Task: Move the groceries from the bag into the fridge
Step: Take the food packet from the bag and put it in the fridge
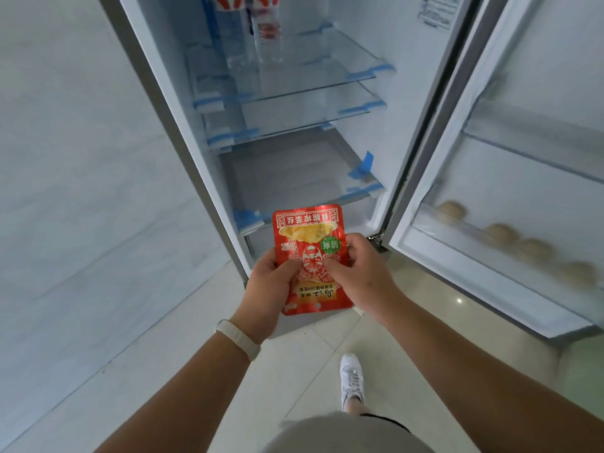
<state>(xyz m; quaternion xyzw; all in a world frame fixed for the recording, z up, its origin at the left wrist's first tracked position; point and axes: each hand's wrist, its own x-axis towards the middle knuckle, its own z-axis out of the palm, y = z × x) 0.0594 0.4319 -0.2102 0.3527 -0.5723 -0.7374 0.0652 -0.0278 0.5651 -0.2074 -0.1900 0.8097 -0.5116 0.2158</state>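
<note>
left grip and right grip both pinched red packet | fridge stood open beyond | risk: slick foil could slip, hit floor

Cool, even, bluish-white light fills the fridge, and shadows are barely there. One small bright glint sits on the floor at right. Foil on the packet flashes glare along its top edge. The wide lens bends the fridge sides and the door outward. Bottles up top are smeared, and the round items on the door shelf look soft and hazy.
</note>
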